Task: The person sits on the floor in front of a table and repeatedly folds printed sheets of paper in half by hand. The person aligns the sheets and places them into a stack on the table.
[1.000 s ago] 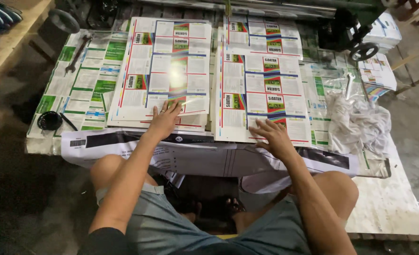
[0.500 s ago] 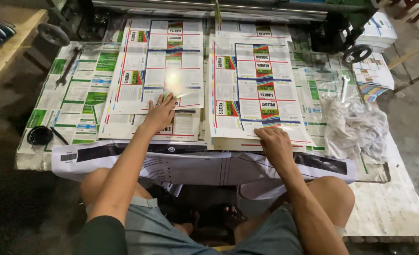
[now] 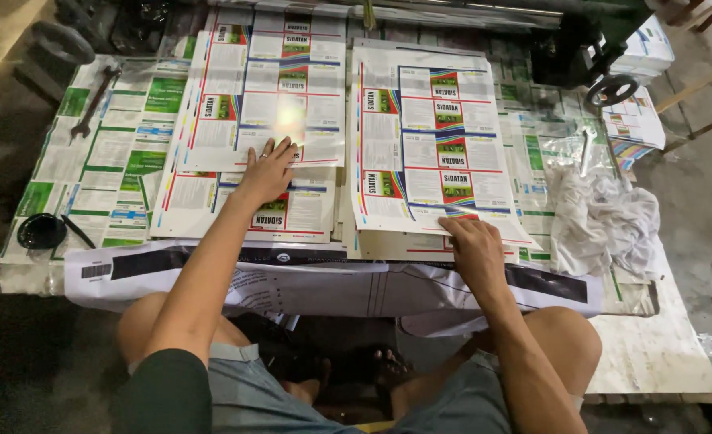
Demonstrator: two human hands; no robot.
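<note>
Two stacks of glossy printed sheets lie side by side on a low work table (image 3: 653, 354). My left hand (image 3: 266, 170) presses flat, fingers spread, on the top sheet of the left stack (image 3: 267, 88), which sits shifted away from me so the sheet beneath (image 3: 291, 213) shows. My right hand (image 3: 473, 247) rests on the near edge of the right stack (image 3: 428, 137), fingers curled at the top sheet's lower edge. I cannot tell whether it pinches the sheet. My bare knees are below the table edge.
A crumpled white cloth (image 3: 605, 217) lies at the right. Green-printed sheets (image 3: 123, 153) cover the left side, with a wrench (image 3: 92, 103) and a small black dish (image 3: 41, 231) on them. A large black-and-white sheet (image 3: 356, 281) drapes over the front edge. A machine handwheel (image 3: 613, 88) stands at the back right.
My left hand has slid the left stack's top sheet away from me, uncovering the sheet below. My right hand has drawn back to the near edge of the right stack.
</note>
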